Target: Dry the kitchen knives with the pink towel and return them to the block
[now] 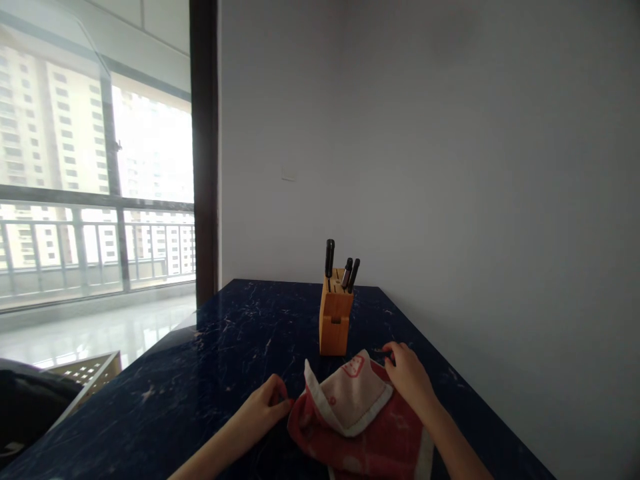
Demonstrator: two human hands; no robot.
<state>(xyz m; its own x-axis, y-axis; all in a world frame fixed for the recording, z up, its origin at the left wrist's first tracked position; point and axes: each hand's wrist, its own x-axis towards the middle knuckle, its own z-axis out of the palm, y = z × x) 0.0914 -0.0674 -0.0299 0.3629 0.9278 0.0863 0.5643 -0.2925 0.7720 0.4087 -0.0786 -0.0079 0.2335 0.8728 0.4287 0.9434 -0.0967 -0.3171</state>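
Observation:
A red and white cloth (357,417) lies rumpled on the dark blue marble table (215,360), near its front edge. My left hand (263,403) rests at the cloth's left edge, fingers curled and pinching the fabric. My right hand (410,377) lies on the cloth's far right corner, fingers closed around a small dark object that I cannot make out. Just beyond the cloth stands a wooden knife block (335,320) with three black-handled knives (343,263) in it.
A plain grey wall (450,167) runs along the table's right side and back. To the left is a large window (95,187) with a balcony railing. A dark chair (25,407) and a perforated box (90,370) sit at lower left.

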